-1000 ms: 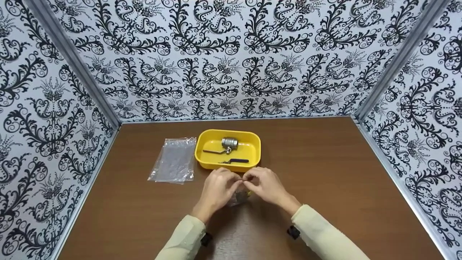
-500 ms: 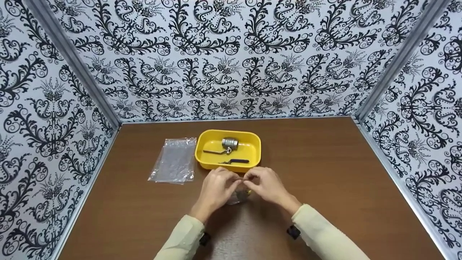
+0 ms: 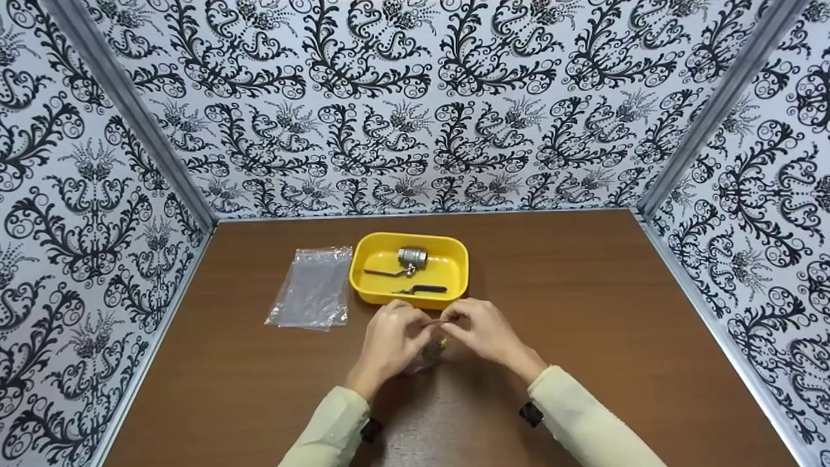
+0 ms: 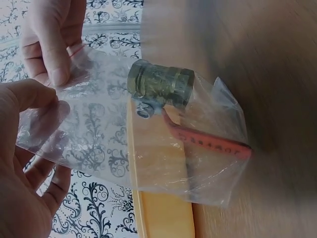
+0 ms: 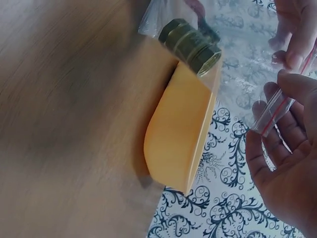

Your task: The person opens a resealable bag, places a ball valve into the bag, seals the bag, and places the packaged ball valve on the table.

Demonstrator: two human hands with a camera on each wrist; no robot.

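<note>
1. Left hand: my left hand (image 3: 387, 337) pinches the top edge of the bag (image 4: 213, 181) between thumb and forefinger. The other fingers are bent.
2. Right hand: my right hand (image 3: 485, 332) pinches the same edge, thumb against bent fingers. A red strip (image 5: 281, 110) runs along this edge and passes under my right thumb.
3. Hand spacing: both hands are close together, fingertips near each other at the mouth of the bag. I cannot tell whether the strip is sealed along its full length.
4. Bag: clear film, hanging below my fingers on the near side of the tray (image 3: 447, 271). I cannot tell whether its lower end touches the table (image 3: 583, 292).
5. Bag contents: one valve (image 4: 161, 85), brass-toned, with hexagonal ends, plus a red lever (image 4: 213, 143) extending from it toward a bottom corner of the bag. Raised marks on the lever are too blurred to read.
6. Tray: yellow, rounded corners, located just beyond my hands. It contains a steel valve (image 3: 413, 257) with a thin handle (image 3: 384, 272) pointing left, and a separate blue lever (image 3: 429, 288) near the front side.
7. Flat bags (image 3: 314, 288): clear, stacked on the table just left of the tray, slightly out of line with each other.
8. Surroundings: white walls (image 3: 415, 117) with black scroll pattern enclose the table at the back and both sides.
9. Clothing: pale sleeves (image 3: 590, 415) cover my forearms; a dark device (image 3: 530, 414) sits at each wrist.
</note>
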